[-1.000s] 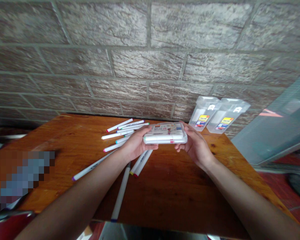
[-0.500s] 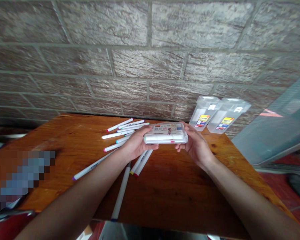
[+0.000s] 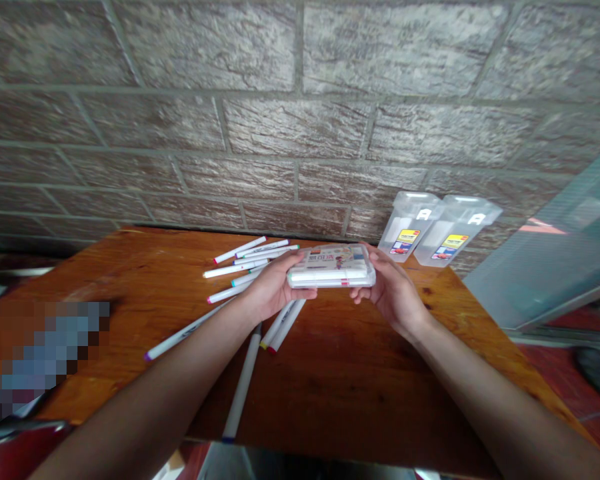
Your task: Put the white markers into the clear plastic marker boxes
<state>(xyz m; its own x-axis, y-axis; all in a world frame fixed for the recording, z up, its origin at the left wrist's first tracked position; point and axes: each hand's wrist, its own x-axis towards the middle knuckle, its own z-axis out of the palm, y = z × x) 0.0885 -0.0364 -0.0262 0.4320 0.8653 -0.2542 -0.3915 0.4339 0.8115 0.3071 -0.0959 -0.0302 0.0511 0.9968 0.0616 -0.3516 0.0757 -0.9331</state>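
Observation:
A clear plastic marker case (image 3: pixel 333 265) with a printed label and white markers inside is held above the table between both hands. My left hand (image 3: pixel 277 283) grips its left end, thumb on top and fingers beneath. At the right end, my right hand (image 3: pixel 393 287) is closed around the edge with its fingertips curled underneath. Several loose white markers (image 3: pixel 230 271) with coloured ends lie on the table beyond and beside my left forearm. One long marker (image 3: pixel 243 387) points toward the front edge, close to a pair of markers (image 3: pixel 283 325) with yellow and red ends.
Two clear plastic containers (image 3: pixel 405 230) with yellow and blue labels stand at the table's back right, against a brick wall (image 3: pixel 260 127). The wooden table (image 3: pixel 370 393) ends near my body. A blurred-out patch covers the left side, and a glass panel (image 3: pixel 555 247) stands right.

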